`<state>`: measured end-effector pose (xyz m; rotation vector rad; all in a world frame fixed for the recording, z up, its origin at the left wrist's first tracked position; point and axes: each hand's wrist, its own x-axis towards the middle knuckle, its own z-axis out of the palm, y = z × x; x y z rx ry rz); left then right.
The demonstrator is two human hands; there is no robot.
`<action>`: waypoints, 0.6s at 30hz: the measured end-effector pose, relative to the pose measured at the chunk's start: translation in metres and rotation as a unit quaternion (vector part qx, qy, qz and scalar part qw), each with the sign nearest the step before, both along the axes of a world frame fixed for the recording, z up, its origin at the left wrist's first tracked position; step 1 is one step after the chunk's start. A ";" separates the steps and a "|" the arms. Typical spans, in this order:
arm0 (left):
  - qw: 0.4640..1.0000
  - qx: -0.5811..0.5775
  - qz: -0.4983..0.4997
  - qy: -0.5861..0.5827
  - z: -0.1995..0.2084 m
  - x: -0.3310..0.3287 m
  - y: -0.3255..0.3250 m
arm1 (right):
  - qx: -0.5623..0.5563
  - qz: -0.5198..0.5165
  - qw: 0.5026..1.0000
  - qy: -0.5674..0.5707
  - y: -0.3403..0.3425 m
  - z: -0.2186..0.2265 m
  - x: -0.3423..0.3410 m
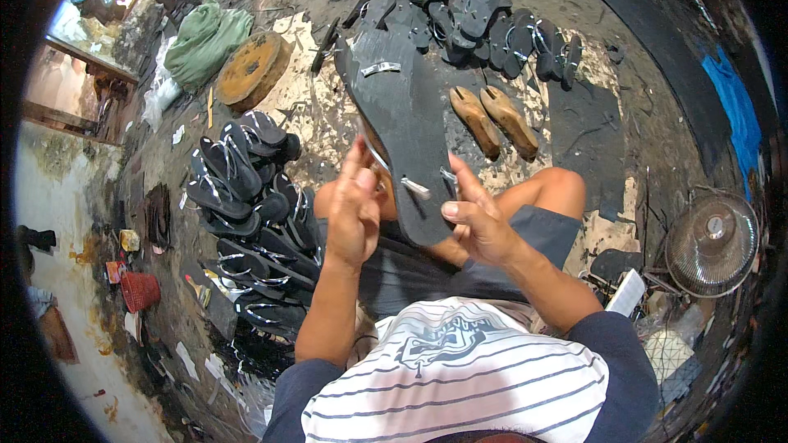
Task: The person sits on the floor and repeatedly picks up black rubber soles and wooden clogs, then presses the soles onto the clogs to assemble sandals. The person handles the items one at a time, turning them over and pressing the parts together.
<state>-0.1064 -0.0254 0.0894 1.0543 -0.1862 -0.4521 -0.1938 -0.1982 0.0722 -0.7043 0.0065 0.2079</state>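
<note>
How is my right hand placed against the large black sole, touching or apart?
Touching: in the head view, your right hand has its thumb tip overlapping the edge of the black sole, with no gap visible.

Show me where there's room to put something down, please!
Try the dark mat right of the wooden foot shapes: mostly bare. A smaller pale patch lies between the round block and the black sole. Sandals crowd the left and top.

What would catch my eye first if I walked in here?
Probably the big black sole in the middle, gripped by the right hand. Next, the pile of dark sandals at the left, and the pair of wooden foot shapes to the sole's right.
</note>
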 end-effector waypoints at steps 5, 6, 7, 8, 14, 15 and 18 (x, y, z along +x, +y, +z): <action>0.997 0.000 -0.069 0.035 -0.025 -0.009 0.002 | -0.180 -0.050 0.981 -0.053 0.003 -0.016 0.012; 0.997 0.022 -0.072 0.020 -0.025 -0.010 0.003 | -0.170 -0.044 0.983 -0.045 0.003 -0.017 0.012; 0.996 0.043 -0.075 0.004 -0.025 -0.010 0.003 | -0.115 -0.032 0.993 -0.003 0.001 -0.017 0.015; 0.995 0.065 -0.078 -0.012 -0.025 -0.011 0.003 | -0.059 -0.020 0.997 0.040 -0.002 -0.016 0.020; 0.968 0.178 -0.074 -0.160 -0.019 -0.019 0.000 | -0.202 -0.110 0.973 -0.026 0.013 -0.031 0.018; 0.974 0.166 -0.074 -0.135 -0.018 -0.017 0.002 | -0.185 -0.091 0.978 -0.026 0.012 -0.029 0.022; 0.982 0.145 -0.064 -0.102 -0.014 -0.010 0.005 | -0.097 -0.021 0.995 0.013 0.001 -0.025 0.032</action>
